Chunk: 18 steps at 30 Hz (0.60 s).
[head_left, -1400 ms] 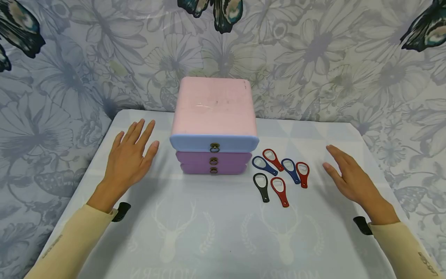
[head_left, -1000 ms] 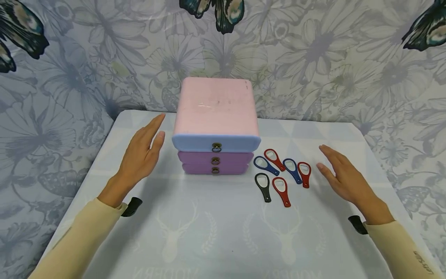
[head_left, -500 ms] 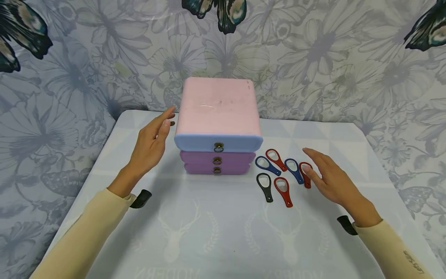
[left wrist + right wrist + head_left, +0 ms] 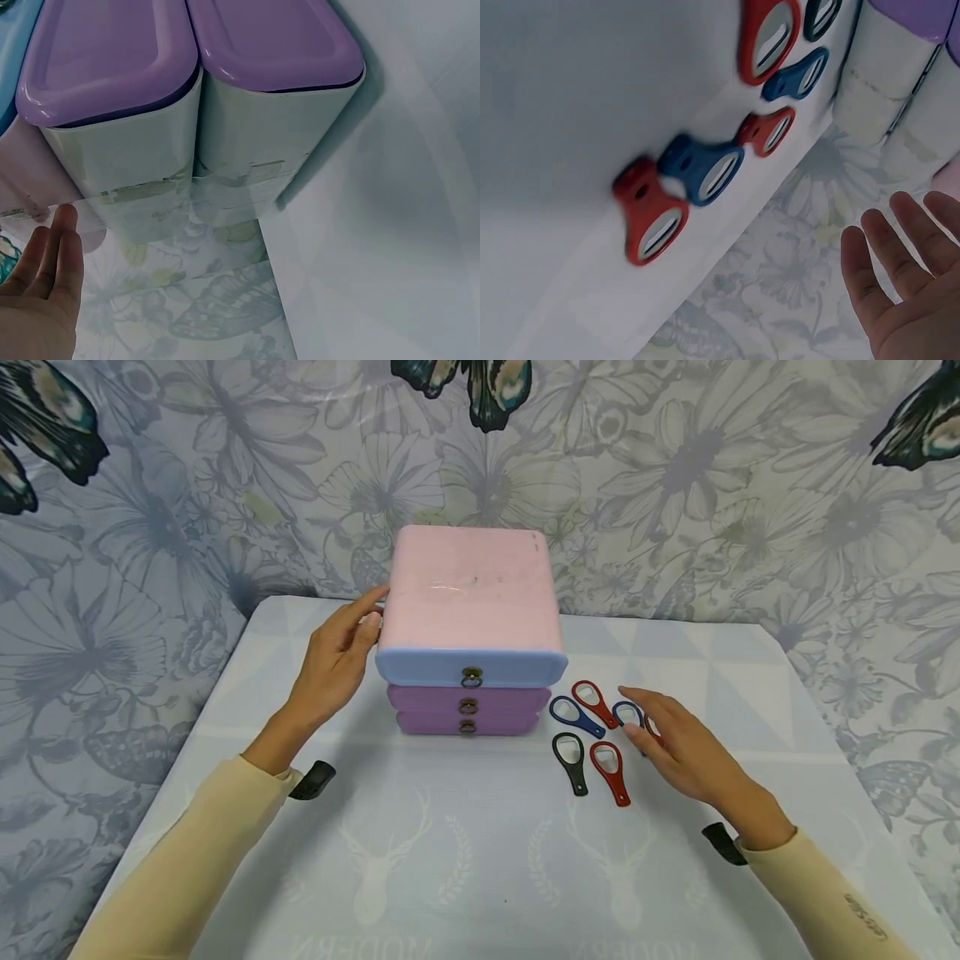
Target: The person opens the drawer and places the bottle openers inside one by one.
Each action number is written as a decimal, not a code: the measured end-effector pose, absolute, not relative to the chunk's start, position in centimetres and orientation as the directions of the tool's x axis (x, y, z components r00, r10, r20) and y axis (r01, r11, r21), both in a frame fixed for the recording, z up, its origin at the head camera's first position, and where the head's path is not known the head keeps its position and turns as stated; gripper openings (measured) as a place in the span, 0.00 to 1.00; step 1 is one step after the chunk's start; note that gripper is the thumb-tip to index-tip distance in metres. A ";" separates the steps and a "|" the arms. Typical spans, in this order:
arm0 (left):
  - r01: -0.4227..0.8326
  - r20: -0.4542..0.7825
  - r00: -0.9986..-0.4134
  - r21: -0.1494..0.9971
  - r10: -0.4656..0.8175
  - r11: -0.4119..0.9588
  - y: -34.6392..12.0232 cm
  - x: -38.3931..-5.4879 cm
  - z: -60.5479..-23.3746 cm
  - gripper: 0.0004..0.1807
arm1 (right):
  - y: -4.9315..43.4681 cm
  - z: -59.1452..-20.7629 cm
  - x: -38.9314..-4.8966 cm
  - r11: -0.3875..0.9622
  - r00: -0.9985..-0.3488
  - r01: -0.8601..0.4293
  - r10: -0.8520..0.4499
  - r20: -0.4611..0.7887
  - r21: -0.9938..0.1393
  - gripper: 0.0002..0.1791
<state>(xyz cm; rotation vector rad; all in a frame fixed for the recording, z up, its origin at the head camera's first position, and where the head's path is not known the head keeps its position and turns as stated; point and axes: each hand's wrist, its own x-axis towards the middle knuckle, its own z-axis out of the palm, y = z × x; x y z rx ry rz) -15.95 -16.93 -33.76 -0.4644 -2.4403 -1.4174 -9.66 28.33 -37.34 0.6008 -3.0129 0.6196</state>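
A small drawer unit (image 4: 472, 585) stands mid-table, with a pink top, a blue top drawer and two purple drawers below, each with a ring pull. My left hand (image 4: 333, 664) is at its left side; the fingertips appear to touch the pink wall, fingers extended. My right hand (image 4: 693, 756) hovers over several small magnifying glasses with its fingers extended, holding nothing. Among them lie a black magnifying glass (image 4: 574, 777), a red magnifying glass (image 4: 618, 789) and a blue magnifying glass (image 4: 588, 724). The right hand partly hides another blue one and a red one.
The white table (image 4: 450, 860) has a printed pattern. Behind it hangs a flowered cloth (image 4: 675, 527). In the left wrist view, clear tape (image 4: 232, 199) runs across the side of the drawer unit.
My left hand has moved right and forward from the table's left side to the drawer unit. The right hand has moved left over the magnifying glasses. Drawers and magnifying glasses stay put.
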 end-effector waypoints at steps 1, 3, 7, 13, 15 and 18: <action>0.409 0.394 -0.909 0.784 0.134 0.467 -16.9 -16.0 -33.8 0.24 | 28.0 -37.4 -9.7 0.839 -0.923 -0.377 -0.376 0.083 -0.392 0.31; 0.407 0.391 -0.910 0.784 0.136 0.468 -16.9 -16.0 -33.8 0.25 | 27.4 -37.4 -9.8 0.820 -0.916 -0.389 -0.392 0.083 -0.421 0.29; 0.407 0.390 -0.911 0.785 0.136 0.468 -17.0 -16.0 -34.0 0.25 | 25.8 -37.4 -9.8 0.755 -0.888 -0.438 -0.447 0.105 -0.488 0.27; 0.422 0.400 -0.905 0.799 0.144 0.429 -17.0 -16.3 -34.3 0.25 | 23.2 -37.1 -9.7 0.644 -0.823 -0.534 -0.545 0.161 -0.547 0.23; 0.424 0.400 -0.904 0.803 0.148 0.418 -17.0 -16.3 -34.3 0.24 | 22.7 -37.0 -9.8 0.609 -0.805 -0.553 -0.565 0.178 -0.568 0.23; 0.419 0.394 -0.907 0.809 0.149 0.413 -17.1 -16.3 -34.3 0.24 | 21.8 -37.1 -9.9 0.564 -0.781 -0.575 -0.593 0.194 -0.592 0.22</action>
